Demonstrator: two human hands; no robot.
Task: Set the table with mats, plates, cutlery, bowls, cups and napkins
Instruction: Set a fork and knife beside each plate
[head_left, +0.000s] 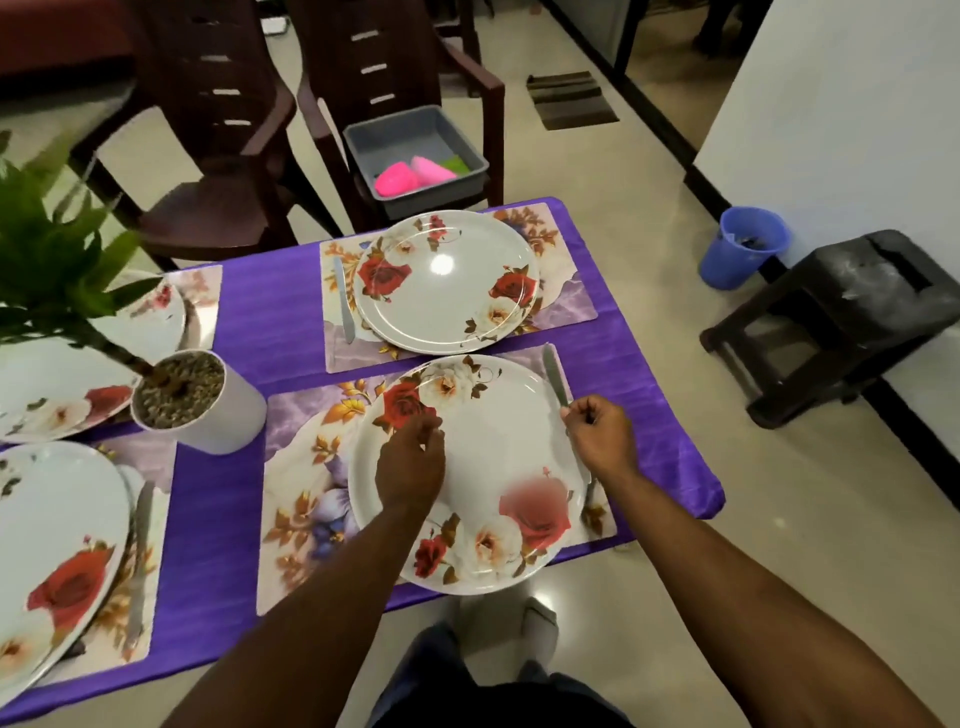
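Note:
A floral plate (498, 447) lies on a floral mat (306, 467) at the table's near right edge. My right hand (602, 436) pinches a table knife (555, 376) that lies along the plate's right side, blade pointing away. My left hand (413, 457) hovers over the plate's left part with fingers curled; I cannot see anything in it. Behind it, a second plate (447, 280) sits on its mat (566, 306) with a knife (344, 301) at its left. Two more plates (57, 545) (62, 384) are at the left, one with a knife (140, 530) beside it.
A white pot with a green plant (200, 402) stands mid-table on the purple cloth (270, 327). A grey tub (415, 161) holding pink and green items sits on a brown chair beyond the table. A blue bucket (743, 254) and dark stool (841, 322) stand at right.

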